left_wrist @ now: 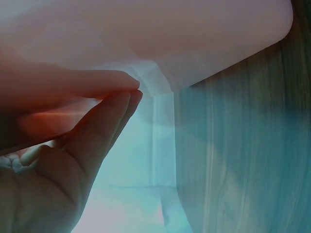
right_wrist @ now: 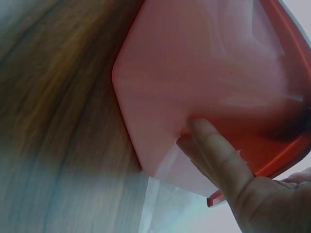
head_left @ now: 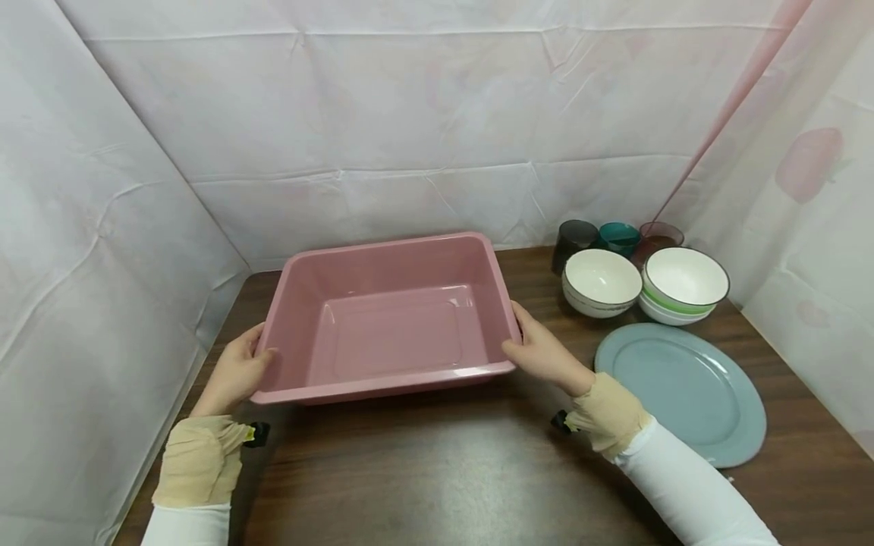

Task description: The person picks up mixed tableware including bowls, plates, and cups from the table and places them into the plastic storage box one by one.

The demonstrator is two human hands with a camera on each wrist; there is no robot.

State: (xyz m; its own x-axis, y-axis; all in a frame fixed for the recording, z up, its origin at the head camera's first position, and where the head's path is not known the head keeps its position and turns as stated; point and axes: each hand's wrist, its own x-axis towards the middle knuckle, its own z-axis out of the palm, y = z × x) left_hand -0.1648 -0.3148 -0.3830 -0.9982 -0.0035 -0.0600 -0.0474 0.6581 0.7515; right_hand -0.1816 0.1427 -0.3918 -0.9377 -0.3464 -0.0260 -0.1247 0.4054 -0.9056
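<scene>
Pink tub (head_left: 396, 326), at twelve o'clock, judged light, fairly stiff and slick, best held by opposite ends, where left hand (head_left: 237, 368) grips at eight and right hand (head_left: 545, 353) at four.

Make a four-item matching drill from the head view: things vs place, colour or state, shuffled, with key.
Things:
1. Tub
2. Plate
3. Teal cup
4. Left hand

Descriptions:
A. Between the black cup and the maroon cup
B. Gripping the tub's left end
C. Pink, held at both ends
D. Grey-blue oval, nearer the person than the bowls

Pairs: 1-C, 2-D, 3-A, 4-B
</scene>
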